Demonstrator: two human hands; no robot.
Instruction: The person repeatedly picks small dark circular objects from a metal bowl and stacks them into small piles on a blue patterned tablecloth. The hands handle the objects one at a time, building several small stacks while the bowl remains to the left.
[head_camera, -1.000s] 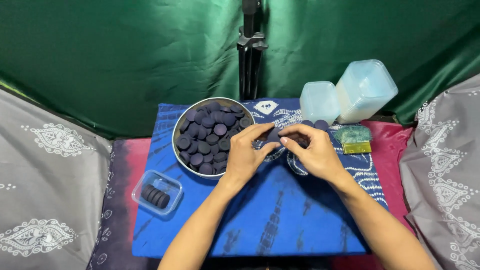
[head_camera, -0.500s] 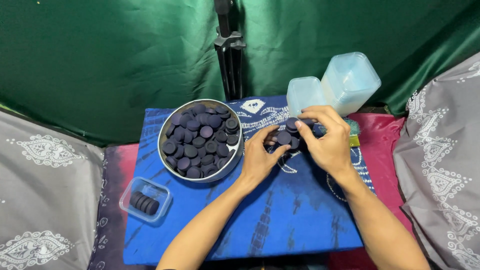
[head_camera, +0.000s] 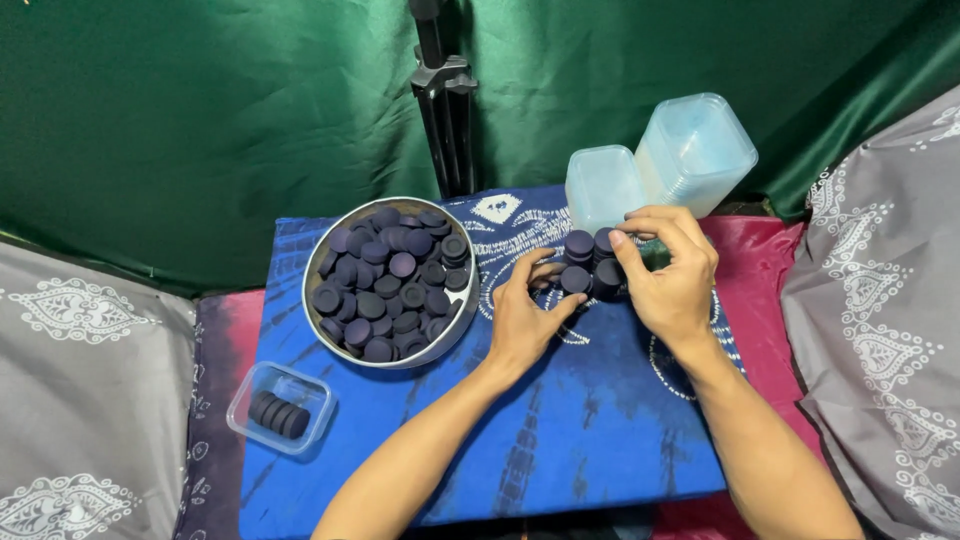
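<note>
Both hands (head_camera: 600, 290) around dark discs (head_camera: 585, 262), beside round bowl (head_camera: 318, 262).

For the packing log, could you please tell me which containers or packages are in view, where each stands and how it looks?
Small clear plastic box: front left on the blue cloth, rectangular, holding a row of dark discs.
Stacked translucent tubs: back right, tilted, pale blue-white.
Single translucent tub: beside that stack, upturned.
Round metal tin: back left, full of dark purple discs.
No labels, signs or screens.
</note>
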